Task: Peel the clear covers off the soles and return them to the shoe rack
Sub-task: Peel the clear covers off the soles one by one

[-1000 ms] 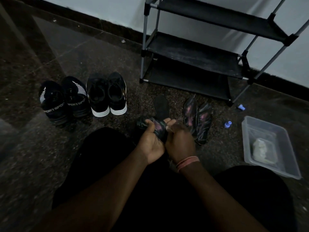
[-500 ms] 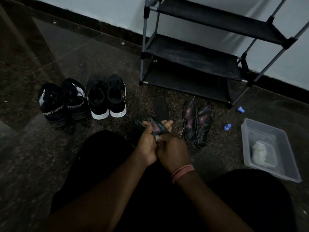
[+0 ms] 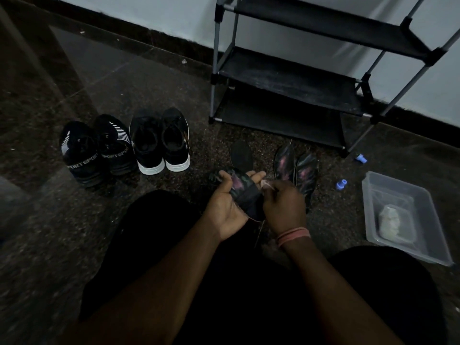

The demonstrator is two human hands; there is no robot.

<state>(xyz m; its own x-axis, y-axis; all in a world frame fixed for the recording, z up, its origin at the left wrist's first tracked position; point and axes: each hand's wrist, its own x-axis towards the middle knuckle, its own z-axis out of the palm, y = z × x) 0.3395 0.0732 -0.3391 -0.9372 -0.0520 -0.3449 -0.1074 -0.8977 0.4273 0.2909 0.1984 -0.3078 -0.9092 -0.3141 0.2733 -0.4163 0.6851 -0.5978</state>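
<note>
At centre frame, the left hand point(image 3: 225, 207) grips a sole point(image 3: 242, 189). The right hand point(image 3: 283, 204) has shifted right since the previous frame and now pinches a pale cover edge point(image 3: 265, 183), so peeling appears started. Beyond lie one bare sole point(image 3: 241, 155) and two glossy soles point(image 3: 296, 169). The rack point(image 3: 286, 80), upper right, stands unobstructed; shoes point(image 3: 124, 145) left, tub point(image 3: 403, 217) right.
</note>
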